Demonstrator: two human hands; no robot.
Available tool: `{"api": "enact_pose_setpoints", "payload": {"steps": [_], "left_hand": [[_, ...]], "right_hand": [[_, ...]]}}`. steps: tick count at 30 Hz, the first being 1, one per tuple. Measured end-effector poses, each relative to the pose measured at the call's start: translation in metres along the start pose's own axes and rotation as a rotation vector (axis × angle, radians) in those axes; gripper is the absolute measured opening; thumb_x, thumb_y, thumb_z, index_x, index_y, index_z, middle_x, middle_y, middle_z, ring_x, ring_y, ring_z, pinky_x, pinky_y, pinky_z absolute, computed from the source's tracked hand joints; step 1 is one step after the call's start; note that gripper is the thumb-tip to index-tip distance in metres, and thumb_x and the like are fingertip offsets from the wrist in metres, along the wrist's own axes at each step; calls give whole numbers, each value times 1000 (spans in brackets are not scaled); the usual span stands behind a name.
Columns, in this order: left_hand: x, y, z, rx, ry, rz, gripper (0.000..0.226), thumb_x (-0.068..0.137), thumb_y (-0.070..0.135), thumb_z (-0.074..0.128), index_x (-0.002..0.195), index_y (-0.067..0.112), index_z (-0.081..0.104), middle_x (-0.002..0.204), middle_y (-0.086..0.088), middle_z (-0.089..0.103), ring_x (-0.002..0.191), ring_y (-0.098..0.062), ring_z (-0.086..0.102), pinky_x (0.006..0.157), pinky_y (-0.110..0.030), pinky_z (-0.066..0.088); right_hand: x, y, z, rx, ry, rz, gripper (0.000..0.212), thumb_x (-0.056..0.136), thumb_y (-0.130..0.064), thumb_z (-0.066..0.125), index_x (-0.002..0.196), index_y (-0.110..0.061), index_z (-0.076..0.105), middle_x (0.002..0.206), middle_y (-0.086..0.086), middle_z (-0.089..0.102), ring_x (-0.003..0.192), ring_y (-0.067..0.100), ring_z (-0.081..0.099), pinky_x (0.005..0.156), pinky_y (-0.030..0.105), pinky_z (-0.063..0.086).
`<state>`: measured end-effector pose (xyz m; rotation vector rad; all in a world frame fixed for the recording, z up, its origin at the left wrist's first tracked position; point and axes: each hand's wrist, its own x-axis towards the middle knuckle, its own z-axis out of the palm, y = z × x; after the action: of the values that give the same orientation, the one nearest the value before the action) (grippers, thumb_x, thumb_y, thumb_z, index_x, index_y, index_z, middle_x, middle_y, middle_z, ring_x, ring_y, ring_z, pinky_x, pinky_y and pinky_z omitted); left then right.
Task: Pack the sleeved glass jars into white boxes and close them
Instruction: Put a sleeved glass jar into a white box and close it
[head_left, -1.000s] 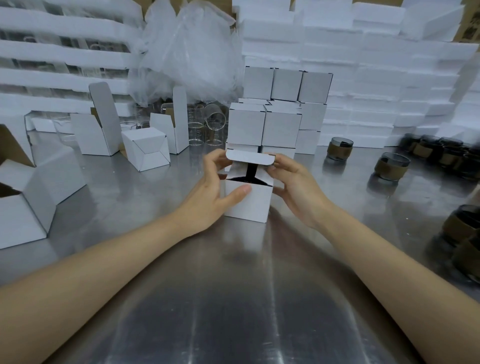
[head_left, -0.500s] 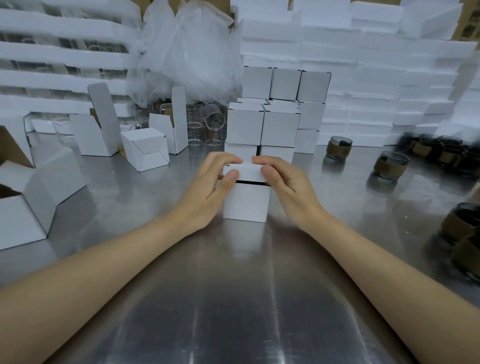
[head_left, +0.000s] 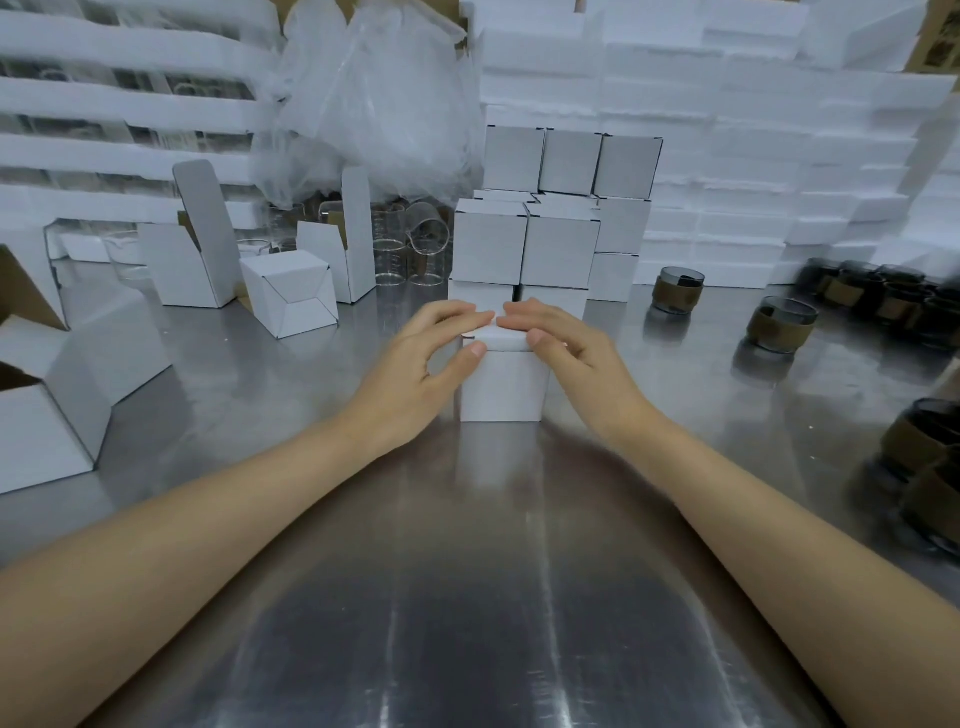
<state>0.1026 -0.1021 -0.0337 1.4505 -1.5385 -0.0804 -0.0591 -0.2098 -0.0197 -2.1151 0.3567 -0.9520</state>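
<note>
A small white box (head_left: 503, 384) stands on the steel table (head_left: 467, 571) in front of me, its lid folded down flat. My left hand (head_left: 415, 364) holds its left side, fingers curled over the lid and thumb on the front top edge. My right hand (head_left: 566, 353) holds the right side the same way, fingers on the lid. What is inside the box is hidden. Sleeved glass jars stand at the right: one jar (head_left: 678, 288) near the stack, a second jar (head_left: 782, 327), and several more along the right edge (head_left: 919, 457).
A stack of closed white boxes (head_left: 550, 228) rises right behind the held box. Open white boxes (head_left: 192, 260) and a tipped one (head_left: 291, 293) stand at the left, larger open cartons (head_left: 57, 405) at the far left. Clear glasses (head_left: 410, 249) and white foam fill the back.
The lid stood open one second ago with the dark inside showing. Both hands folded it down, and now it lies flat and closed under my fingers.
</note>
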Motion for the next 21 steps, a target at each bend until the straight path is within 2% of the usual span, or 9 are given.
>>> {"api": "enact_pose_setpoints", "payload": {"steps": [2, 4, 7, 9, 12, 15, 16, 18, 21], "left_hand": [[1, 2, -1, 2, -24, -18, 36, 99, 30, 44, 130, 20, 59, 133, 6, 48, 125, -3, 43, 104, -15, 32], [2, 3, -1, -3, -46, -44, 36, 100, 31, 41, 129, 22, 60, 135, 8, 46, 126, -2, 42, 100, -9, 30], [4, 5, -1, -32, -45, -79, 33, 101, 27, 43, 129, 21, 61, 135, 8, 46, 125, -4, 42, 98, -8, 29], [4, 6, 0, -59, -45, -98, 33, 101, 26, 44, 128, 19, 61, 134, 8, 45, 125, -4, 42, 95, -3, 29], [5, 5, 0, -98, -48, -114, 33, 100, 25, 44, 129, 18, 60, 135, 9, 45, 125, -3, 41, 91, 1, 28], [4, 3, 1, -126, -55, -110, 35, 101, 28, 43, 132, 21, 57, 137, 11, 43, 123, 7, 40, 89, 2, 27], [3, 2, 2, -126, -63, -106, 35, 101, 29, 42, 134, 23, 53, 139, 13, 42, 122, 13, 38, 89, 3, 26], [1, -2, 3, -102, -80, -89, 41, 100, 33, 40, 140, 26, 44, 144, 15, 37, 123, 22, 31, 91, 4, 24], [0, -8, 3, -63, -125, -136, 54, 98, 43, 38, 149, 31, 25, 150, 17, 28, 129, 14, 29, 101, -11, 31]], "right_hand": [[3, 0, 1, 151, 2, 118, 34, 97, 0, 42, 116, -9, 68, 138, 0, 52, 130, -1, 39, 107, 15, 27], [5, -3, 6, 338, 21, 274, 37, 91, -3, 41, 107, -16, 71, 141, -5, 47, 130, 6, 40, 108, 27, 31], [5, -5, 8, 495, -31, 359, 34, 86, -9, 39, 99, -19, 69, 123, 0, 60, 108, 14, 53, 91, 29, 39], [6, -3, 6, 487, -60, 365, 36, 88, -8, 36, 96, -22, 69, 118, 1, 63, 103, 16, 54, 87, 30, 38], [8, 0, 4, 479, -70, 358, 34, 87, -12, 40, 90, -27, 70, 121, 0, 63, 108, 17, 54, 89, 28, 39], [3, 10, 1, 290, -161, 263, 24, 93, -20, 51, 107, -38, 60, 131, -8, 55, 118, 12, 51, 96, 25, 39], [1, 14, -2, 176, -207, 225, 30, 93, -22, 59, 113, -43, 53, 135, -9, 49, 122, 10, 48, 99, 24, 39], [2, 19, -10, 63, -235, 199, 49, 86, -16, 71, 118, -43, 46, 135, -3, 46, 121, 14, 50, 101, 26, 42], [8, 21, -32, 101, -208, 286, 58, 73, 1, 75, 113, -35, 52, 127, 0, 54, 112, 18, 56, 95, 29, 47]]}}
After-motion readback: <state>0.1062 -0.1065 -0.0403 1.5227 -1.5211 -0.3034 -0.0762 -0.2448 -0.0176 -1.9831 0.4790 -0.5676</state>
